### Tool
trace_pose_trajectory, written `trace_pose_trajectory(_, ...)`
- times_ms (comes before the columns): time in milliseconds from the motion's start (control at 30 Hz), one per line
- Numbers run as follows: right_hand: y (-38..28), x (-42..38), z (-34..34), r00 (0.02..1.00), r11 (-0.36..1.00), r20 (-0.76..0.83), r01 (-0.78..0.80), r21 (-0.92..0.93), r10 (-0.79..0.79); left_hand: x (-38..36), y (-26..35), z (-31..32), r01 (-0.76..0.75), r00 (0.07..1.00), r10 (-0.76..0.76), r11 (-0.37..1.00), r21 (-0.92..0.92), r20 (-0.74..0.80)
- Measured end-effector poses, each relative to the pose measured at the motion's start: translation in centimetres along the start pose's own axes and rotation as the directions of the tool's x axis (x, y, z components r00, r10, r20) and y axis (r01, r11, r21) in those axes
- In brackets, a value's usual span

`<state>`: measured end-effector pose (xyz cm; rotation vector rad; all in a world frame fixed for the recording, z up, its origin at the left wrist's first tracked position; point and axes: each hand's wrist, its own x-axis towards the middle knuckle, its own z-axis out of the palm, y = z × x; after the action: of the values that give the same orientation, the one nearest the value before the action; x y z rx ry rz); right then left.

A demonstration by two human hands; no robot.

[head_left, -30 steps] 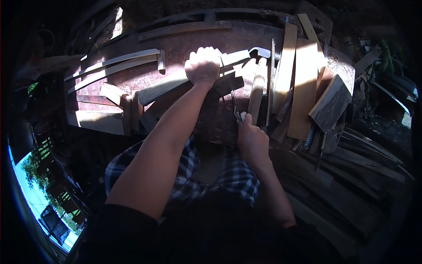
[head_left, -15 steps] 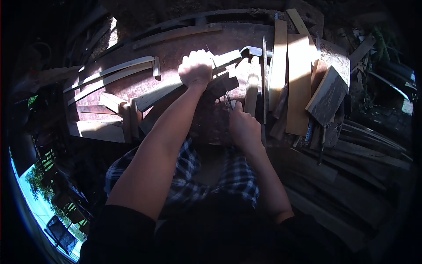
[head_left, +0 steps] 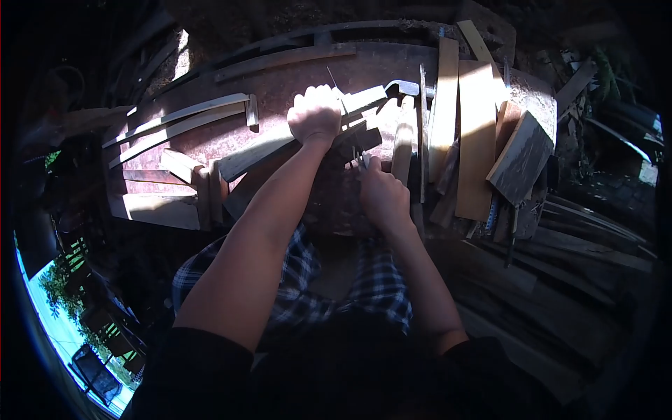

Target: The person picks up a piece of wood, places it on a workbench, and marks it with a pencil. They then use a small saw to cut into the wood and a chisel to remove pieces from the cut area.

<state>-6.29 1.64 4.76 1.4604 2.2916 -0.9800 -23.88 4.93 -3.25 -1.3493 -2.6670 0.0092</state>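
My left hand (head_left: 315,115) is closed over a long wooden beam (head_left: 259,152), pressing it down on the workbench (head_left: 280,77). In my right hand (head_left: 385,192) is the handle of what looks like a handsaw (head_left: 345,112). Its thin blade shows almost edge-on and crosses the beam just right of my left hand, with the tip poking out beyond the far side. Under the beam lies a dark wood block (head_left: 369,138). Shadow and my fingers hide most of the saw handle.
A hammer (head_left: 406,87) lies beyond the beam's right end. Several boards (head_left: 476,154) and a grey plank (head_left: 521,157) are heaped on the right. Curved strips (head_left: 182,119) and short offcuts (head_left: 161,210) lie left. More lumber (head_left: 546,280) is stacked on the lower right.
My right hand has shifted a little forward and left, and the saw blade's tip sticks out slightly farther beyond the beam. My left hand keeps its hold on the beam.
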Motion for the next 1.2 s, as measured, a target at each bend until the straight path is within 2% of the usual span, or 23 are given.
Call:
trace_pose_trajectory(67, -0.7, 4.1, 1.2, 0.985, 0.993, -0.139, 0.113, 0.033, -0.107, 0.1, -0.1, 0.6, -0.012, 0.999, 0.011, 1.0, -0.018, -0.045)
trace_pose_trajectory(133, -0.7, 4.3, 0.9, 0.983, 0.992, -0.144, 0.12, 0.051, -0.111, -0.1, -0.3, 0.8, -0.007, 0.995, 0.007, 1.0, 0.003, -0.104)
trace_pose_trajectory(167, -0.3, 3.9, 0.8, 0.983, 0.991, -0.141, 0.124, 0.055, -0.116, -0.5, -0.2, 1.1, -0.011, 0.996, 0.01, 1.0, -0.003, -0.092)
trace_pose_trajectory(300, 1.8, -3.6, -0.4, 0.997, 0.999, 0.067, -0.029, -0.035, 0.032, 0.1, -0.2, 0.5, 0.006, 0.998, -0.006, 1.0, 0.001, -0.06)
trace_pose_trajectory(333, 1.6, -3.9, -0.3, 0.996, 0.999, 0.083, -0.023, -0.037, 0.026, 0.0, -0.2, 0.4, 0.002, 0.999, -0.002, 1.0, -0.003, -0.049)
trace_pose_trajectory(367, 1.4, -4.0, -0.5, 0.997, 0.999, 0.072, -0.011, -0.035, 0.013, 0.0, -0.2, 0.8, -0.007, 0.992, 0.008, 1.0, 0.008, -0.123)
trace_pose_trajectory(433, 0.6, -1.9, -0.6, 1.0, 0.999, 0.015, 0.013, -0.04, -0.012, 0.0, -0.1, 1.1, -0.016, 0.993, 0.016, 1.0, -0.002, -0.121)
trace_pose_trajectory(500, -0.6, 2.7, 0.2, 0.991, 0.995, -0.084, 0.102, 0.018, -0.1, -0.1, -0.2, 1.0, -0.013, 0.993, 0.009, 1.0, -0.029, -0.117)
trace_pose_trajectory(600, -1.3, 5.3, 0.0, 0.994, 0.994, -0.067, 0.088, 0.063, -0.084, -0.1, -0.2, 1.0, -0.004, 0.995, 0.006, 1.0, 0.022, -0.102)
trace_pose_trajectory(733, 0.7, -0.6, -0.1, 0.999, 0.998, 0.029, 0.016, 0.065, -0.017, 0.0, -0.3, 0.6, -0.021, 0.996, 0.023, 1.0, 0.017, -0.083)
trace_pose_trajectory(800, 1.6, -2.7, -0.4, 0.997, 0.998, 0.07, -0.047, 0.045, 0.044, -0.2, -0.2, 0.7, -0.019, 0.992, 0.019, 1.0, 0.002, -0.122)
trace_pose_trajectory(933, 0.0, 1.5, 0.1, 0.999, 0.997, -0.012, 0.043, 0.058, -0.043, -0.1, -0.1, 0.5, -0.009, 0.999, 0.007, 1.0, -0.024, -0.047)
trace_pose_trajectory(1033, -1.1, 5.7, 0.7, 0.995, 0.99, -0.07, 0.082, 0.112, -0.075, 0.1, -0.1, 0.4, -0.004, 0.996, 0.002, 1.0, -0.02, -0.095)
trace_pose_trajectory(1100, -0.7, 4.7, 1.0, 0.995, 0.99, -0.078, 0.07, 0.124, -0.061, -0.4, 0.0, 0.7, -0.01, 0.995, 0.009, 1.0, -0.011, -0.099)
trace_pose_trajectory(1167, -0.2, 1.2, 0.5, 1.0, 0.996, -0.013, 0.026, 0.083, -0.025, -0.2, -0.4, 0.7, -0.09, 0.993, 0.089, 0.996, -0.019, -0.075)
trace_pose_trajectory(1200, 0.1, -0.1, 0.3, 0.999, 0.996, -0.002, 0.032, 0.08, -0.032, -0.1, -0.5, 0.7, -0.08, 0.995, 0.079, 0.997, -0.014, -0.068)
